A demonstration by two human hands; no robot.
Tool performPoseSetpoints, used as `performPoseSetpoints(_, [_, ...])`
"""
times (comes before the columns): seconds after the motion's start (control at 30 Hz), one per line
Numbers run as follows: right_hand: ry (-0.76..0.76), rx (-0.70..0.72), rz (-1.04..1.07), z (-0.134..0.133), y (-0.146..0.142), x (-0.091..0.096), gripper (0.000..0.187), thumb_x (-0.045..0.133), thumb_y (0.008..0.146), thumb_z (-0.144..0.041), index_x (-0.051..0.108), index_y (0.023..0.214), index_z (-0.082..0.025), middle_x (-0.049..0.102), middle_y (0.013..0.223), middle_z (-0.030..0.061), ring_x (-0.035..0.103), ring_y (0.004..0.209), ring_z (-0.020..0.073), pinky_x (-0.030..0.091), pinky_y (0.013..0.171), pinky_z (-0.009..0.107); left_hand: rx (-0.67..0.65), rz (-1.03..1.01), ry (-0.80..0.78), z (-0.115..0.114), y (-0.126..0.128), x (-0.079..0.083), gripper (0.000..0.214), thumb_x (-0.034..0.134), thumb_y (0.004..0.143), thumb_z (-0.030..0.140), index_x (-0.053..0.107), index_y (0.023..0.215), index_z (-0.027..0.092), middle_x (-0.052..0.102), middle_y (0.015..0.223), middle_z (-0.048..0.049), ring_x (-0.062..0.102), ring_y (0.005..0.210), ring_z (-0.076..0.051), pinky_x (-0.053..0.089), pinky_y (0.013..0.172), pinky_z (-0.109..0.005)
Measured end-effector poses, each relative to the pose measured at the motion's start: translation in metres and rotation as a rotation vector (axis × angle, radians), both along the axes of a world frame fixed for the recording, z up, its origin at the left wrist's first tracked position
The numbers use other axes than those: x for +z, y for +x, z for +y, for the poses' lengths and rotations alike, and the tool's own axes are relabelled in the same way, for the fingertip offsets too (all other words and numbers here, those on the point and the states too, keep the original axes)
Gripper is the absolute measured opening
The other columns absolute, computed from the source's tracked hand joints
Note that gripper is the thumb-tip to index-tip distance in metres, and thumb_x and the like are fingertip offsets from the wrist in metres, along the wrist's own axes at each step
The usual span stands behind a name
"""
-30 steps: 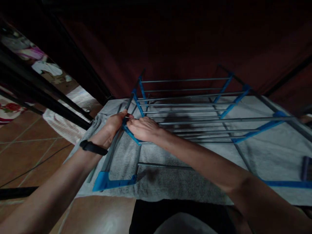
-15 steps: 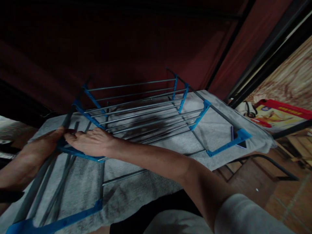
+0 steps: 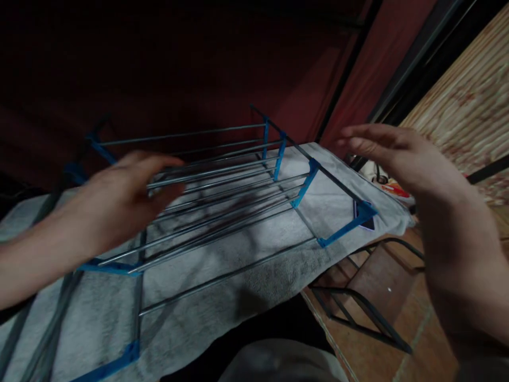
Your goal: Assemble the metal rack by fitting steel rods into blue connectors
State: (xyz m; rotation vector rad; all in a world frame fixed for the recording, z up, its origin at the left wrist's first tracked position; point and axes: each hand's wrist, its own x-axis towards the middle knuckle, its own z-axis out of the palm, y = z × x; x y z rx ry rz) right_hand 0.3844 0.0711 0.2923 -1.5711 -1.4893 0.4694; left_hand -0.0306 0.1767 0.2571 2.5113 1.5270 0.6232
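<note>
A metal drying rack [image 3: 222, 284] with grey rods and blue plastic joints lies across a grey towel [image 3: 238, 254]. Over its left side hovers my left hand [image 3: 131, 191], thumb and fingers apart, holding nothing; whether it brushes a rod I cannot tell. My right hand [image 3: 389, 151] is raised in the air beyond the rack's right end, fingers loosely curved and apart, with nothing in it. One blue joint [image 3: 348, 225] at the rack's near right corner is closest below that hand. My left hand and forearm hide part of the rack's left blue pieces.
A phone-like flat object [image 3: 365, 216] lies on the towel by the right corner. A stool-like metal frame with a brown top [image 3: 384, 278] stands on the tiled floor at the right. A dark red wall [image 3: 191, 74] rises behind the rack.
Both hands have come off the rack's left blue joint. My right hand has swung far to the right and up, while my left hand has moved right over the rods. The view has shifted right.
</note>
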Motion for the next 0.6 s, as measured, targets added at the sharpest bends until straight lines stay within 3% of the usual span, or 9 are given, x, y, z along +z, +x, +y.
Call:
performPoseSetpoints(0.1, [0.005,-0.131,0.399,0.022,0.057,-0.034,0.026,0.051,0.091,-0.027,0.074,0.097,-0.017,0.075,0.106,0.0043,0.067,0.102,0.0147,0.047,0.082,0.032,-0.311,0.055,0.057,0.000,0.091,-0.020,0.047,0.056,0.092,0.041,0.056,0.135,0.021,0.057,0.136,-0.0048,0.055,0.126,-0.026,0.037,0.112,-0.038])
performPoseSetpoints(0.17, [-0.031,-0.152,0.553,0.041,0.075,-0.072,0.018,0.058,0.091,-0.026,0.073,0.098,-0.020,0.075,0.100,0.0040,0.068,0.093,0.0102,0.051,0.084,0.024,-0.397,0.082,0.020,0.001,0.143,-0.038,0.044,0.055,0.093,0.037,0.057,0.132,0.016,0.060,0.133,-0.0105,0.056,0.125,-0.027,0.039,0.111,-0.037])
performPoseSetpoints(0.27, [-0.124,-0.087,0.705,0.063,0.074,-0.125,0.019,0.060,0.092,-0.038,0.069,0.096,-0.021,0.073,0.100,0.0046,0.069,0.091,0.0122,0.057,0.081,0.024,-0.401,0.156,-0.018,0.003,0.198,-0.058,0.035,0.051,0.095,0.031,0.060,0.124,0.014,0.065,0.124,-0.0133,0.060,0.120,-0.026,0.044,0.105,-0.037])
performPoseSetpoints(0.4, [-0.146,0.130,0.832,0.083,0.056,-0.155,0.037,0.049,0.097,-0.055,0.066,0.096,-0.022,0.072,0.096,0.0042,0.068,0.096,0.0147,0.057,0.086,0.028,-0.340,0.262,0.002,0.009,0.239,-0.073,0.030,0.049,0.095,0.028,0.060,0.119,0.014,0.069,0.115,-0.0146,0.066,0.108,-0.027,0.050,0.092,-0.037])
performPoseSetpoints(0.5, [-0.128,0.223,0.870,0.094,0.050,-0.159,0.038,0.051,0.094,-0.056,0.066,0.096,-0.021,0.071,0.096,0.0044,0.068,0.096,0.0153,0.056,0.087,0.027,-0.328,0.287,-0.011,0.017,0.255,-0.081,0.027,0.045,0.097,0.027,0.062,0.116,0.015,0.071,0.110,-0.0136,0.069,0.102,-0.027,0.052,0.085,-0.036])
performPoseSetpoints(0.6, [-0.066,0.209,0.897,0.101,0.048,-0.161,0.028,0.060,0.087,-0.049,0.063,0.091,-0.022,0.070,0.092,0.0019,0.067,0.092,0.0141,0.056,0.084,0.025,-0.325,0.278,-0.026,0.023,0.260,-0.084,0.027,0.042,0.099,0.027,0.065,0.109,0.016,0.072,0.108,-0.0130,0.070,0.100,-0.026,0.052,0.083,-0.035])
